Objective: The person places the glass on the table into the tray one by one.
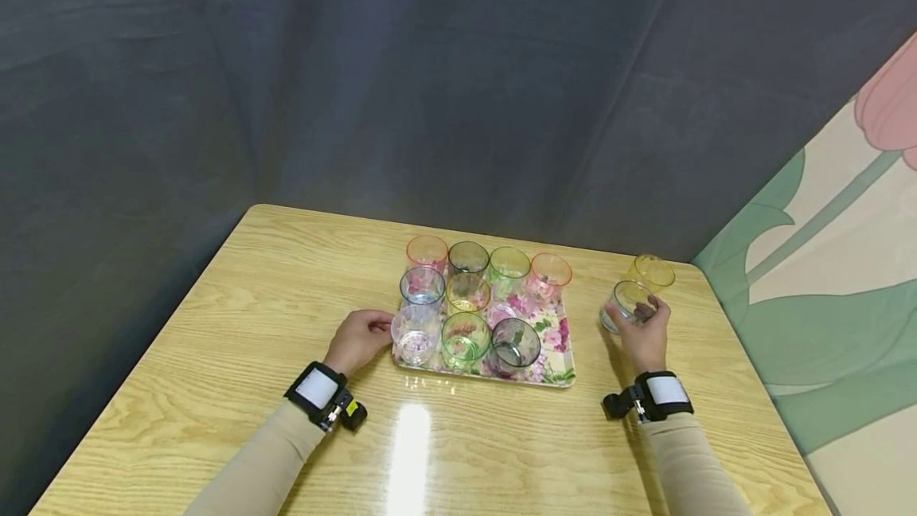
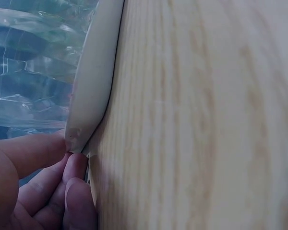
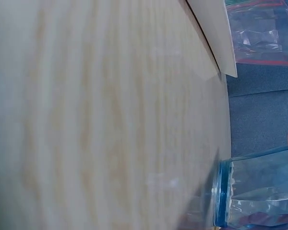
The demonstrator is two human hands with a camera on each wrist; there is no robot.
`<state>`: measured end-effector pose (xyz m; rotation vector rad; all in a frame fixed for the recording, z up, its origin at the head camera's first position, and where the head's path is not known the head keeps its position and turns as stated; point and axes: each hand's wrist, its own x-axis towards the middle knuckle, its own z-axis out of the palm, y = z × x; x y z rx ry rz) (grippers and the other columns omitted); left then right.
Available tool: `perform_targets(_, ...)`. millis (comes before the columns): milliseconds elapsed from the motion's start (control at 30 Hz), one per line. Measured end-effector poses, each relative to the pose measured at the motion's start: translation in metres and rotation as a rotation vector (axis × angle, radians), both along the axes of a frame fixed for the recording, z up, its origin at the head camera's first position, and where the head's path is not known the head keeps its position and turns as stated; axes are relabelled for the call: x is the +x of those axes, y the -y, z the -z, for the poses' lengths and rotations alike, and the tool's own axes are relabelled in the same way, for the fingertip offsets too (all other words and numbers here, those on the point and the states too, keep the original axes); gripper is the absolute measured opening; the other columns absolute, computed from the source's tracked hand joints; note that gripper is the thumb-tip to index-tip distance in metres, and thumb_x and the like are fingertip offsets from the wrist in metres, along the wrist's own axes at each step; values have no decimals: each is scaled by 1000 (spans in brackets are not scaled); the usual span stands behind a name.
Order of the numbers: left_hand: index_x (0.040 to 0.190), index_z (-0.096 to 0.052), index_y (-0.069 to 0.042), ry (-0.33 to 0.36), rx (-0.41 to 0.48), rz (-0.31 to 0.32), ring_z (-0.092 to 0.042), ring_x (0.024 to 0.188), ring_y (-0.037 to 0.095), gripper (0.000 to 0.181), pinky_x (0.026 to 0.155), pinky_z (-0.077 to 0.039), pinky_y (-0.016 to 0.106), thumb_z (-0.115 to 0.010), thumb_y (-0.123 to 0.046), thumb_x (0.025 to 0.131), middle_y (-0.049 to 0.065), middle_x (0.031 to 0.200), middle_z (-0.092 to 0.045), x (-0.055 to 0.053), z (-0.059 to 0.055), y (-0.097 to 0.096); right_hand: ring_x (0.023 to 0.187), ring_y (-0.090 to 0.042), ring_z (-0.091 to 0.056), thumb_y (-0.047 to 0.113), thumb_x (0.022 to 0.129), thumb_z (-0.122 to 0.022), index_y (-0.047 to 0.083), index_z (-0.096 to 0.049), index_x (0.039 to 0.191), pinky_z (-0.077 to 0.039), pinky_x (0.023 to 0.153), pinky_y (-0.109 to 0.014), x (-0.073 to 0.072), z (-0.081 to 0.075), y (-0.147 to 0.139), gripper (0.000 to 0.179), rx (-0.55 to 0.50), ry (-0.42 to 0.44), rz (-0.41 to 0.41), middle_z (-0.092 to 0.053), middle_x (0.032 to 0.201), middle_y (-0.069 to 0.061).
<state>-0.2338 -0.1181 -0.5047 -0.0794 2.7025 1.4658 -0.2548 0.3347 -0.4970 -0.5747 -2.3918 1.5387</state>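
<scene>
My left hand (image 1: 356,341) is at the left side of a flower-patterned tray (image 1: 555,341). In the left wrist view its thumb and fingers pinch the tray's pale rim (image 2: 92,76) at a corner. Several tinted tumblers stand on the tray, among them a green one (image 1: 466,341) and a grey one (image 1: 516,345) at the front. Right of the tray, my right hand (image 1: 645,339) grips a bluish clear tumbler (image 1: 614,314). Only a fingertip of that hand shows in the right wrist view, beside the blue tumbler (image 3: 259,191). Whether its base touches the table is unclear.
A yellow tumbler (image 1: 655,271) stands at the table's back right corner, just behind the held one. Wooden table (image 1: 286,285) surface extends around the tray. A dark curtain (image 1: 444,102) hangs behind, and a flower-printed cloth (image 1: 824,277) hangs at the right.
</scene>
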Motion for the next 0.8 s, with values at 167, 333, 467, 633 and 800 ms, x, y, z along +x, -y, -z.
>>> perform_targets(167,107,-75,-4,3,-12,0,-64,82,14,22,73,-50,26,-74,-14,86,6,91,-73,0,1,0,140,-33,-36,36,92,-69,8,-12,154,-33,111,-46,2,-4,3,89,5,-5,1,-36,152,-23)
perform_targets(333,106,-76,-5,4,-18,0,-64,82,15,22,73,-50,26,-74,-14,86,6,90,-73,-1,0,1,136,-31,-40,35,91,-71,6,-18,154,-35,106,-41,4,-12,11,87,29,-38,-39,-41,149,-21)
perform_targets(467,106,-76,-5,4,-19,0,-64,83,15,22,73,-50,25,-74,-14,86,6,90,-73,-1,0,0,135,-31,-42,34,91,-72,4,-20,153,-37,100,-33,8,-19,20,85,54,-36,-113,-42,148,-21)
perform_targets(633,106,-76,-5,0,-24,1,-64,83,15,22,73,-50,25,-74,-13,86,6,91,-73,0,0,0,136,-32,-42,30,92,-71,2,-20,152,-38,91,-17,14,-30,36,83,56,-21,-207,-41,149,-22)
perform_targets(800,105,-76,-5,-6,-33,0,-64,83,14,22,74,-50,26,-74,-13,85,6,91,-74,0,-1,1,138,-35,-41,27,92,-72,0,-19,151,-38,91,-16,19,-36,50,83,84,-30,-302,-40,149,-23)
